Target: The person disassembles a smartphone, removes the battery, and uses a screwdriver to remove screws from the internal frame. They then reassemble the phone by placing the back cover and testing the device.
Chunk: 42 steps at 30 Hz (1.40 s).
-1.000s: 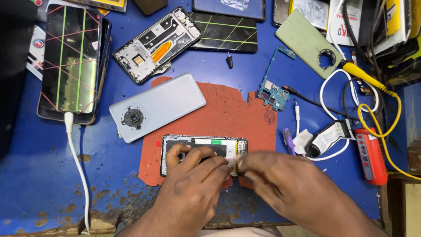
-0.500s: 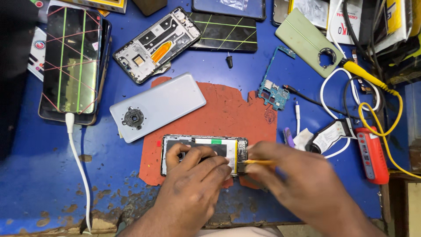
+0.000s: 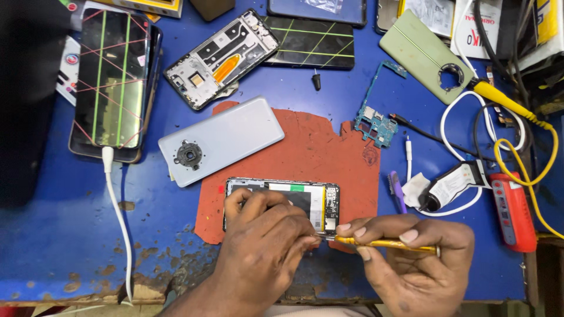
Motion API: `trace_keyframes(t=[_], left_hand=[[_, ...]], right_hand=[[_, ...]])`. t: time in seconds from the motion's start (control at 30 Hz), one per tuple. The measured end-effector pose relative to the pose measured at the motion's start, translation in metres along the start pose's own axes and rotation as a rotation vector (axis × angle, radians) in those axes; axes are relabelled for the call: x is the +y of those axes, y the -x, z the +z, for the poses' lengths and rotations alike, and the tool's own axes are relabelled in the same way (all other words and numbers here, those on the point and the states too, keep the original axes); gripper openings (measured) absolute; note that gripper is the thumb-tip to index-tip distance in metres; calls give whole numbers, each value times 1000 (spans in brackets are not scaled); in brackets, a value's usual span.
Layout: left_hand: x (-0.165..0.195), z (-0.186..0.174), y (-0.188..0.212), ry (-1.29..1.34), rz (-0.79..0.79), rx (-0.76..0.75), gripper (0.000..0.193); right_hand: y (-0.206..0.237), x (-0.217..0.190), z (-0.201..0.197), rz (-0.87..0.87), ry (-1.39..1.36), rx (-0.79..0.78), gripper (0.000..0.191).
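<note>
An opened phone with its back off lies on a red-brown mat on the blue table. My left hand presses down on the phone's near edge and covers its lower left part. My right hand grips a thin yellow tool held level, its tip at the phone's lower right corner beside my left fingers. A silver back cover with a round camera hole lies just above left of the phone.
A phone with lined screen on a white cable sits at left. A bare phone frame, a dark screen panel, a circuit board, a green back cover, a glue tube, a red device and cables surround the mat.
My right hand has drawn back to the right, and the yellow tool now shows along its full length. My left hand stays on the phone.
</note>
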<state>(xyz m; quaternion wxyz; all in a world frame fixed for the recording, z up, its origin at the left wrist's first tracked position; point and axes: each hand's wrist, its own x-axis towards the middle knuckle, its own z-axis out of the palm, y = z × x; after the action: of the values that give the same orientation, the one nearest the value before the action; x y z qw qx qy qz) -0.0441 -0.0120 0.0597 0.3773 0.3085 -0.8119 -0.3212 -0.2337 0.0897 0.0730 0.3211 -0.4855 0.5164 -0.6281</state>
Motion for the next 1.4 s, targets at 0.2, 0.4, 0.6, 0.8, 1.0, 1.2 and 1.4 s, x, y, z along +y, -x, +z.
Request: trace_keyframes(t=[0.2, 0.4, 0.6, 0.8, 1.0, 1.2, 1.4], left_hand=[[0, -2, 0, -8, 0, -23, 18], [-1, -2, 1, -12, 9, -27, 19], [0, -1, 1, -17, 5, -16, 19], [0, 1, 2, -38, 19, -6, 19], [-2, 1, 3, -35, 33, -35, 19], [-3, 0, 1, -115, 93, -103, 29], [-3, 1, 2, -247, 123, -152, 44]], right_hand=[[-1, 1, 7, -23, 16, -5, 51], [0, 1, 5, -35, 29, -46, 50], [4, 3, 3, -34, 25, -54, 49], [5, 4, -6, -11, 288, -106, 47], [13, 9, 1, 4, 161, 17, 44], [-5, 4, -12, -32, 82, -80, 51], [-35, -8, -30, -119, 451, -156, 53]])
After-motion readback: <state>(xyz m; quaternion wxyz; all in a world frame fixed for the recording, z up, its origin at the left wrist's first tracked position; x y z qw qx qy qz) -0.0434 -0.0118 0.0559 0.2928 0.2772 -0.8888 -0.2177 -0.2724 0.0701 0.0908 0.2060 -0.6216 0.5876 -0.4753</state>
